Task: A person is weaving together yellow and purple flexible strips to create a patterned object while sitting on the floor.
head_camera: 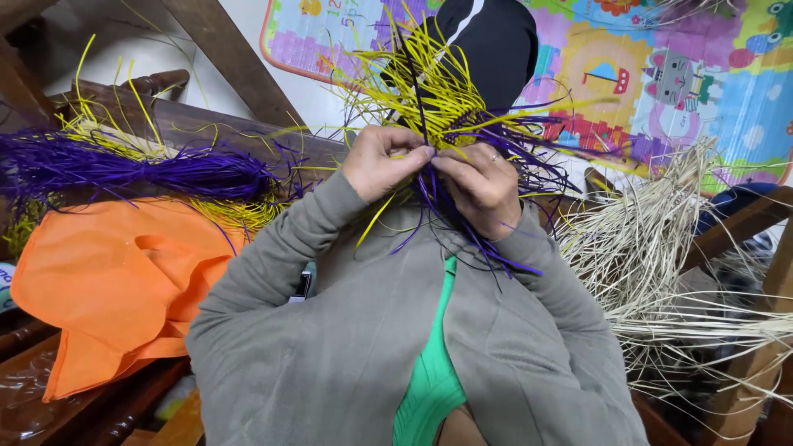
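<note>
Up front, at chest height, bunch of yellow and purple straw strips [438, 107] is held by both hands. Left hand [382, 162] closed, fingers curled, thumb pinched on purple strips. Right hand [479, 187] closed too, strips gripped tight, ring seen on finger. Hands touching each other. Purple ends hung down over grey sleeves [273, 281]. Purple straw bundle [149, 172] laid at left, above orange bag [107, 281]. Pale dry straw pile [669, 248] spread at right. Colourful play mat [686, 74] stood behind.
</note>
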